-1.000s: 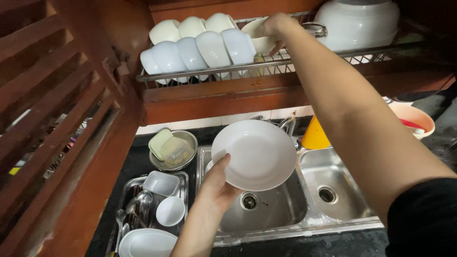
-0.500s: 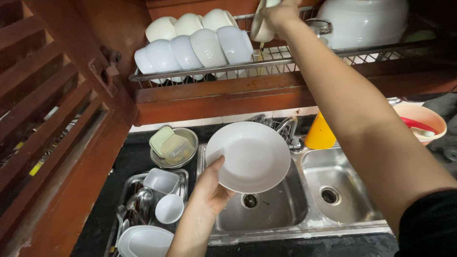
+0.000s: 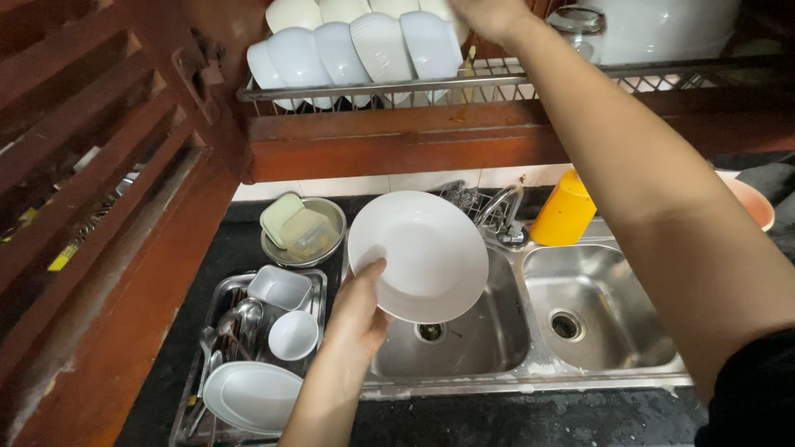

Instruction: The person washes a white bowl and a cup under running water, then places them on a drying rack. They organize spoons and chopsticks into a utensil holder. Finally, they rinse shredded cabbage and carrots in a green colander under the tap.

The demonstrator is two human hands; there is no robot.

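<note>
My left hand (image 3: 360, 302) grips the lower left rim of a round white plate (image 3: 422, 252) and holds it tilted over the left basin (image 3: 489, 331) of a steel double sink. My right hand (image 3: 490, 15) reaches up to a wire dish rack (image 3: 530, 79) above the sink, beside a row of upright white bowls (image 3: 339, 50). The frame's top edge cuts off its fingers, so what they hold is hidden.
A steel tray (image 3: 228, 290) left of the sink holds small white bowls, a plate and cutlery. Behind it a metal bowl (image 3: 298, 228) holds green sponges. A faucet (image 3: 505, 215), a yellow cup (image 3: 563, 211), a white pot (image 3: 662, 29) and a wooden shutter (image 3: 99, 165) are around.
My right hand has moved up and deeper into the rack with the white dish it carried. The left hand keeps the plate over the basin, almost still.
</note>
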